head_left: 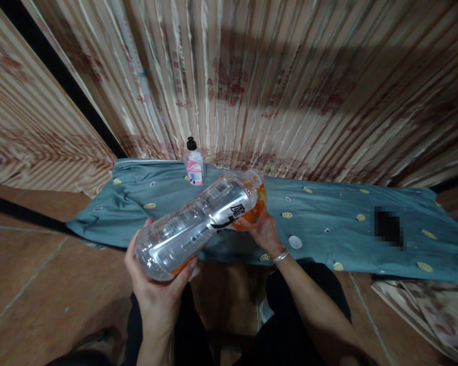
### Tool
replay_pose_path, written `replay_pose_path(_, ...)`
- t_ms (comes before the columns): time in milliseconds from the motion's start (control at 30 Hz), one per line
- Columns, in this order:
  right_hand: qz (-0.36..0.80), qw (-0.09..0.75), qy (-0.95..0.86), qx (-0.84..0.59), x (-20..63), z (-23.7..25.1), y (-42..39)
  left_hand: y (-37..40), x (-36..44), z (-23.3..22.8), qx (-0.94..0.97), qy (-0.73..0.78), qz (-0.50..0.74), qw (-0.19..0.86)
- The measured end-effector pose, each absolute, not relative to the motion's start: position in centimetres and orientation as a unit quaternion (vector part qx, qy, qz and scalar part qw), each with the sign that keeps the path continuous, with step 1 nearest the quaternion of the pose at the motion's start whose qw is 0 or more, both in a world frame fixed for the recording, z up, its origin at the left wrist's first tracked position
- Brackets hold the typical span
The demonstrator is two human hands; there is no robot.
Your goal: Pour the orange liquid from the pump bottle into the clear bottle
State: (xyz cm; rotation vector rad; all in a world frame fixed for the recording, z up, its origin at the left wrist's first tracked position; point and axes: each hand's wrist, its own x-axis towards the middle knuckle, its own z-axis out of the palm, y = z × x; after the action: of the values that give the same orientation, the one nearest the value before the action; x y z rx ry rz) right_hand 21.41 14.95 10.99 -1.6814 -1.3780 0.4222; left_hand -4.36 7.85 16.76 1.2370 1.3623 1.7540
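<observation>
My left hand (156, 284) grips the base of a large clear plastic bottle (198, 221), held tilted with its open neck pointing away and down. The neck meets an orange container (255, 209) that my right hand (262, 231) holds on the blue-green cloth (328, 218). A white bottle cap (295, 242) lies on the cloth just right of my right hand. My right wrist wears a silver bracelet.
A small pink-labelled bottle with a black cap (194, 162) stands at the cloth's far edge. Striped curtains (290, 86) hang behind. A dark blurred object (388, 227) lies on the cloth at right. Brown tiled floor (38, 274) spreads to the left. My dark-clad knees are below.
</observation>
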Motion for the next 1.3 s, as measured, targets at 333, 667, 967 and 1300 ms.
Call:
replay_pose_path(333, 0.175, 0.451, -0.558, -0.675, 21.33, 11.23, 14.88, 7.82, -4.42, 16.47, 0.465, 0.510, 0.661, 0.293)
replay_pose_path(667, 0.175, 0.452, -0.556, -0.676, 21.30, 11.27, 14.93, 7.64, -4.35, 16.60, 0.474, 0.509, 0.662, 0.281)
replay_pose_path(967, 0.191, 0.455, -0.553, -0.672, 21.24, 11.55, 14.88, 7.68, -4.70, 16.22, 0.501, 0.506, 0.655, 0.253)
replay_pose_path(1300, 0.158, 0.447, -0.570, -0.671, 21.33, 11.01, 14.99, 7.80, -4.67, 16.05, 0.495, 0.506, 0.658, 0.256)
